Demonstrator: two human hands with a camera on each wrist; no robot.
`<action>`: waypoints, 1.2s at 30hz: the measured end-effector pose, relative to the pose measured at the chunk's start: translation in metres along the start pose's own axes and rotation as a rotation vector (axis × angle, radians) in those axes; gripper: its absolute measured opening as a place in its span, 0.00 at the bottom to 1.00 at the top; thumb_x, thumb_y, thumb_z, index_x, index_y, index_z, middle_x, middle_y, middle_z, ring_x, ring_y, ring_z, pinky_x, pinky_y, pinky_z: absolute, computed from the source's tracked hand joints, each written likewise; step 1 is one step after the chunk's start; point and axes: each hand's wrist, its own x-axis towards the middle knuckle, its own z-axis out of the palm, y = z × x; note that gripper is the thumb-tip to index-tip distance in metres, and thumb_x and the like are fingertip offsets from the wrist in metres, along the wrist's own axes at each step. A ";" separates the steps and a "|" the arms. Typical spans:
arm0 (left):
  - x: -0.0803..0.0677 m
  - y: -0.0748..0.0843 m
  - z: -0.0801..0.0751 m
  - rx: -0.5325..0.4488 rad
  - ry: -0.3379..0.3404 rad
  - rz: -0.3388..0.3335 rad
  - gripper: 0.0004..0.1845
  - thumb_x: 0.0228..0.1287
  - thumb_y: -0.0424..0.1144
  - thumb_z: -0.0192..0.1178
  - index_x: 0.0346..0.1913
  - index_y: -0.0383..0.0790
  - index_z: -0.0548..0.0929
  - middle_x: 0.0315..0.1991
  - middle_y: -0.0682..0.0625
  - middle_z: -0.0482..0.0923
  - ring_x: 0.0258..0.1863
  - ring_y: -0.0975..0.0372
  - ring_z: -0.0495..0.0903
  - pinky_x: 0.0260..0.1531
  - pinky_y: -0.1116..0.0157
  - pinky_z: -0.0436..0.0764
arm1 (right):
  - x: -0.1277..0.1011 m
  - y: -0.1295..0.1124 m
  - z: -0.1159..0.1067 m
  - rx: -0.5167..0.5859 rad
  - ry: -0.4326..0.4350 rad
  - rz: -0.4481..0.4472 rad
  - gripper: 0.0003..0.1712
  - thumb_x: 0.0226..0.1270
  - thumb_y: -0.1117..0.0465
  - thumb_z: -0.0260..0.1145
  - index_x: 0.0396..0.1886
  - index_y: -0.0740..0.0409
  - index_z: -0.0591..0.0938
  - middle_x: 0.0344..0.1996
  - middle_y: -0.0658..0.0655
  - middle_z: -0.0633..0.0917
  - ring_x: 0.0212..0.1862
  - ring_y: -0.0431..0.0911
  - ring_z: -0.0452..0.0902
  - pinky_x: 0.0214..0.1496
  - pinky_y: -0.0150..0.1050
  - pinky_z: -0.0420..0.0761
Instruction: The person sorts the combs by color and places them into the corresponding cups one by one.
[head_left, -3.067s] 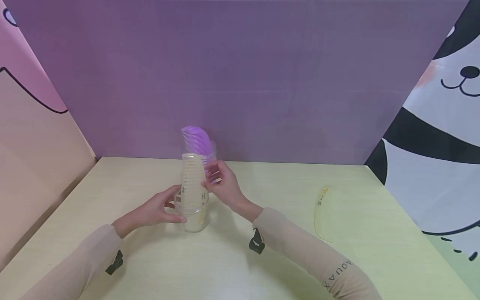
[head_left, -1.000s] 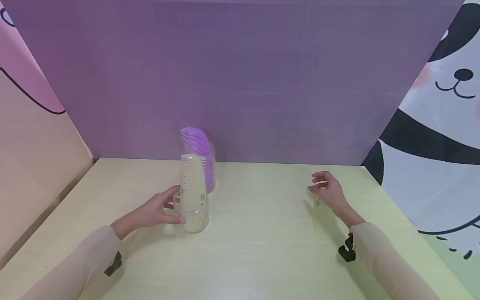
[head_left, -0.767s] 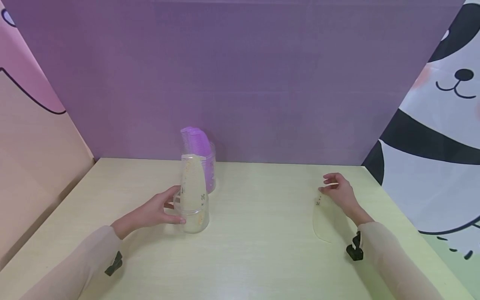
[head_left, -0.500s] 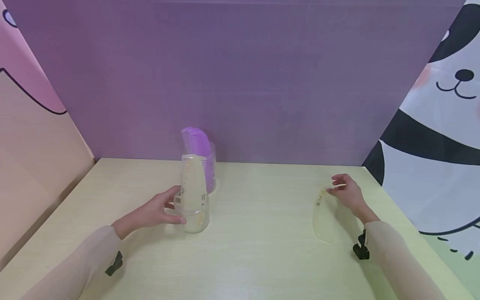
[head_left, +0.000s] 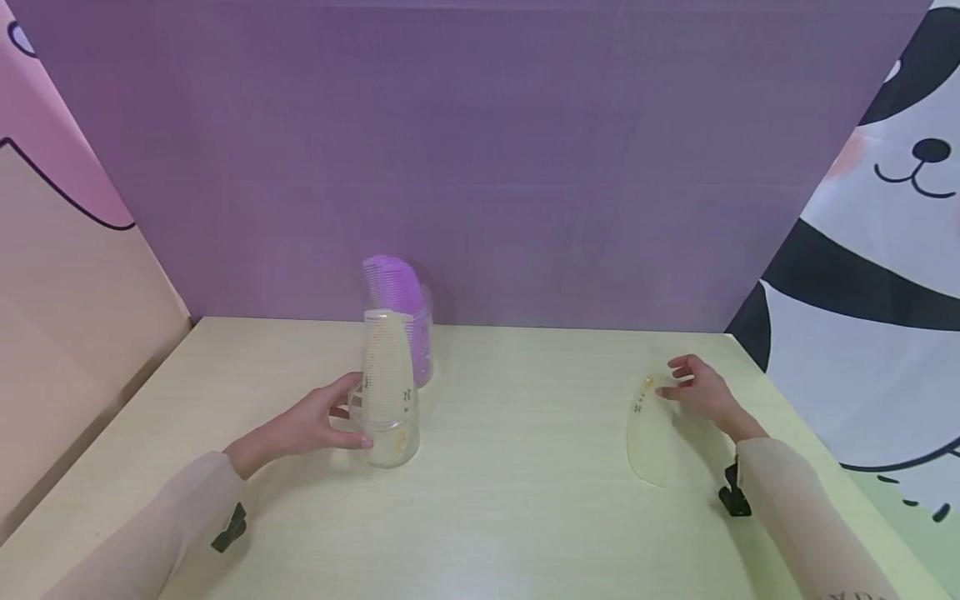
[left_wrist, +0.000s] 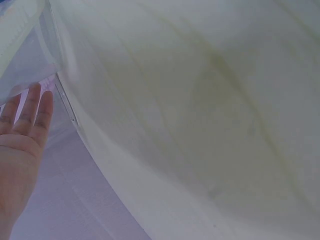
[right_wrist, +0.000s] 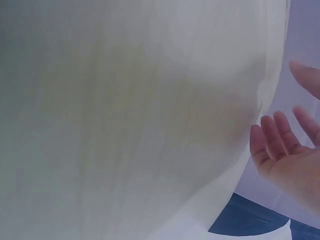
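Observation:
A clear plastic cup (head_left: 392,450) stands on the table with a pale yellow comb (head_left: 386,367) upright in it. My left hand (head_left: 327,417) holds the cup from the left, thumb in front and fingers behind; in the left wrist view, the fingers of this hand (left_wrist: 25,135) look fairly straight by the cup wall. On the right of the table lies a see-through pale yellow comb (head_left: 643,437) with dark lettering. Just right of its top end is my right hand (head_left: 701,390), fingers loosely bent and nothing in them. The right wrist view shows the same hand (right_wrist: 292,160) with fingers apart.
Behind the cup, a purple comb (head_left: 397,283) stands in a second clear cup (head_left: 427,312) near the back edge. A purple wall panel (head_left: 525,167) rises behind the table (head_left: 510,500). A printed panda panel (head_left: 862,333) borders the right side.
My right hand has left the cup's comb and crossed to the lying comb. Lately it has shifted slightly right, away from that comb's end. The left hand has stayed on the cup.

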 end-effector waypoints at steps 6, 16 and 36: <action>0.000 0.002 0.001 -0.006 -0.001 0.000 0.47 0.49 0.43 0.69 0.68 0.36 0.54 0.61 0.38 0.67 0.56 0.45 0.72 0.51 0.53 0.77 | 0.002 0.002 0.001 -0.049 -0.047 0.015 0.40 0.58 0.51 0.65 0.59 0.73 0.60 0.55 0.76 0.65 0.55 0.67 0.64 0.57 0.58 0.69; 0.001 0.001 0.001 -0.004 0.001 0.004 0.47 0.48 0.43 0.70 0.68 0.37 0.54 0.61 0.38 0.67 0.55 0.46 0.72 0.51 0.53 0.77 | -0.001 -0.003 0.001 -0.080 -0.094 0.017 0.42 0.58 0.48 0.65 0.59 0.73 0.59 0.56 0.77 0.64 0.56 0.68 0.62 0.58 0.60 0.67; 0.000 -0.001 0.001 0.000 0.011 0.004 0.47 0.48 0.44 0.70 0.68 0.37 0.55 0.60 0.39 0.69 0.54 0.47 0.73 0.50 0.54 0.78 | 0.001 -0.007 0.002 -0.144 -0.134 0.000 0.49 0.51 0.47 0.70 0.60 0.74 0.58 0.56 0.77 0.64 0.55 0.68 0.63 0.58 0.61 0.67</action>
